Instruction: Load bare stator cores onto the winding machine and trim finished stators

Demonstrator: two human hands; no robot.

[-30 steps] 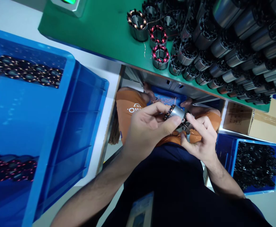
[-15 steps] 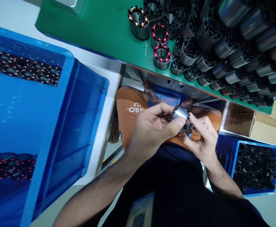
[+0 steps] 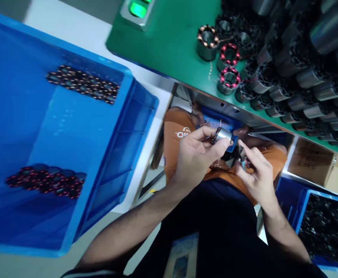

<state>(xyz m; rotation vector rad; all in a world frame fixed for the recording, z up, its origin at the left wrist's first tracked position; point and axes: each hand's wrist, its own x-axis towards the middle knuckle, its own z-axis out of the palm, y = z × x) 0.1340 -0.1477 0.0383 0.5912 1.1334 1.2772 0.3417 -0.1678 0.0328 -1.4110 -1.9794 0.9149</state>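
Observation:
My left hand (image 3: 193, 154) is closed round a motor stator (image 3: 223, 135), a silvery metal ring with black slotted ends, held tilted over my lap. Its thumb presses the metal side and the fingers grip the black end. A short way to the right, my right hand (image 3: 255, 170) is closed on small pliers (image 3: 241, 157) with dark jaws and a light blue handle, partly hidden by the fingers. The pliers stand apart from the stator.
On the green table (image 3: 169, 46) stand a copper-wound stator (image 3: 208, 43), red-wound stators (image 3: 228, 80) and many rows of others. A blue crate (image 3: 99, 127) at left holds wound stators. At right are a cardboard box (image 3: 310, 160) and a blue bin (image 3: 300, 210) of black parts.
The view has swung left, so the table and crate appear farther right. My right hand has drawn away from the stator with the pliers; my left hand keeps hold of the stator.

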